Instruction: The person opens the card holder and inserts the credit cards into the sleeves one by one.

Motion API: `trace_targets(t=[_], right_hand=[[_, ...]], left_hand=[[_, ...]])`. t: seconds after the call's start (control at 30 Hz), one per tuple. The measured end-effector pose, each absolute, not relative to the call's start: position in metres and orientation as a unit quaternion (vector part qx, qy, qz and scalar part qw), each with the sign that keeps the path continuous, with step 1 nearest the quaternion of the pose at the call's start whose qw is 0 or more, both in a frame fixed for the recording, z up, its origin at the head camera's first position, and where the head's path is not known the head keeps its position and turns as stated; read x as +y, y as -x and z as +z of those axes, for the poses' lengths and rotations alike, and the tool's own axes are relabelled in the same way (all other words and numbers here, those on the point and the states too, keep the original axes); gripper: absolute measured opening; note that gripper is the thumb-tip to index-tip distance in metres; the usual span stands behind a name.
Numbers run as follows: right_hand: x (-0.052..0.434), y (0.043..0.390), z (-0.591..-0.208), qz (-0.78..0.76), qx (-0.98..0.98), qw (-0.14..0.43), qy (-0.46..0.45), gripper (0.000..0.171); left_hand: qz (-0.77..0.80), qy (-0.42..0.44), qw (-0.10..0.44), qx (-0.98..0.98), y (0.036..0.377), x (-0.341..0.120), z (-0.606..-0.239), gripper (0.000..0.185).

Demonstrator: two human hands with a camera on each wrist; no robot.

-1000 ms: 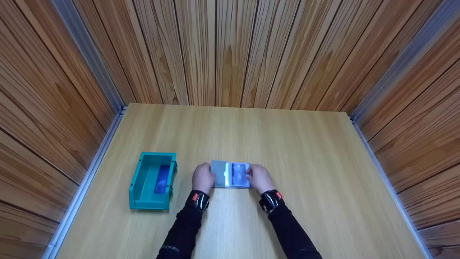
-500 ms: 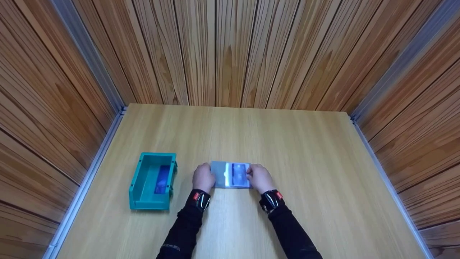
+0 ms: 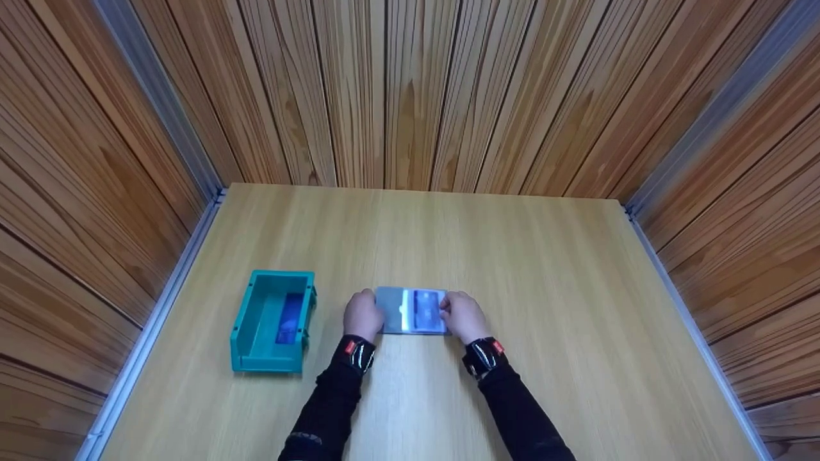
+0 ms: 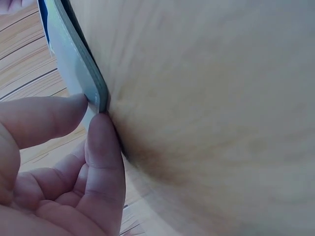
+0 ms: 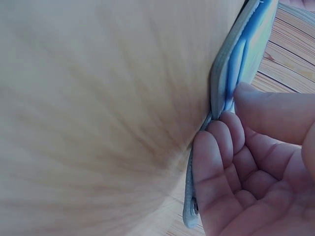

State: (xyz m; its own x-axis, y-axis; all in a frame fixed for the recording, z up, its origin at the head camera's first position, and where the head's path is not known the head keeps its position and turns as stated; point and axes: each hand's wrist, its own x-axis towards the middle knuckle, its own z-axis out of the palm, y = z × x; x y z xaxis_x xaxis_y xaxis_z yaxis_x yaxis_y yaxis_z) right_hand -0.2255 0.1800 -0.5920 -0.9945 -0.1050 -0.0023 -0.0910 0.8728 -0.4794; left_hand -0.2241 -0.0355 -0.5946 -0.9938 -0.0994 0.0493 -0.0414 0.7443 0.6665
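A grey wallet [image 3: 389, 308] lies spread open at the middle of the table, with a blue card-like panel [image 3: 426, 310] in its right half. My left hand [image 3: 363, 316] pinches its left edge between thumb and index finger; the left wrist view shows the rounded wallet corner [image 4: 81, 73] between those fingertips. On the other side, my right hand [image 3: 464, 317] holds the right edge, thumb on the blue face and curled fingers behind. In the right wrist view a narrow grey strap [image 5: 189, 196] with a small metal snap hangs beside the fingers.
A teal plastic bin [image 3: 242, 333] stands on the table to the left, with a flat dark blue item [image 3: 289, 319] inside along its right side. Wood-panelled walls [image 3: 410, 96] enclose the table [image 3: 544, 269] at the back and both sides.
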Motion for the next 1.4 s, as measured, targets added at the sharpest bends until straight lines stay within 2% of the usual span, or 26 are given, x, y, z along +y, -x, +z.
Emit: trace_targets(t=[0.17, 0.5, 0.77, 1.1, 1.4], right_hand=[[0.181, 0.226, -0.591, -0.243, 0.969, 0.011, 0.051, 0.012], [0.182, 0.225, -0.592, -0.254, 0.965, 0.012, 0.055, 0.011], [0.183, 0.225, -0.591, -0.270, 0.961, -0.008, 0.067, 0.014], [0.179, 0.227, -0.586, -0.270, 0.962, 0.000, 0.040, 0.006], [0.176, 0.237, -0.581, -0.267, 0.962, -0.028, 0.053, 0.010]], left_hand=[[-0.357, -0.048, 0.022, -0.933, 0.226, -0.035, -0.595, 0.007], [-0.353, -0.039, 0.037, -0.934, 0.224, -0.036, -0.596, 0.007], [-0.356, -0.034, 0.036, -0.933, 0.225, -0.036, -0.597, 0.008], [-0.368, -0.040, 0.036, -0.928, 0.226, -0.036, -0.598, 0.008], [-0.366, -0.040, 0.034, -0.929, 0.226, -0.037, -0.598, 0.008]])
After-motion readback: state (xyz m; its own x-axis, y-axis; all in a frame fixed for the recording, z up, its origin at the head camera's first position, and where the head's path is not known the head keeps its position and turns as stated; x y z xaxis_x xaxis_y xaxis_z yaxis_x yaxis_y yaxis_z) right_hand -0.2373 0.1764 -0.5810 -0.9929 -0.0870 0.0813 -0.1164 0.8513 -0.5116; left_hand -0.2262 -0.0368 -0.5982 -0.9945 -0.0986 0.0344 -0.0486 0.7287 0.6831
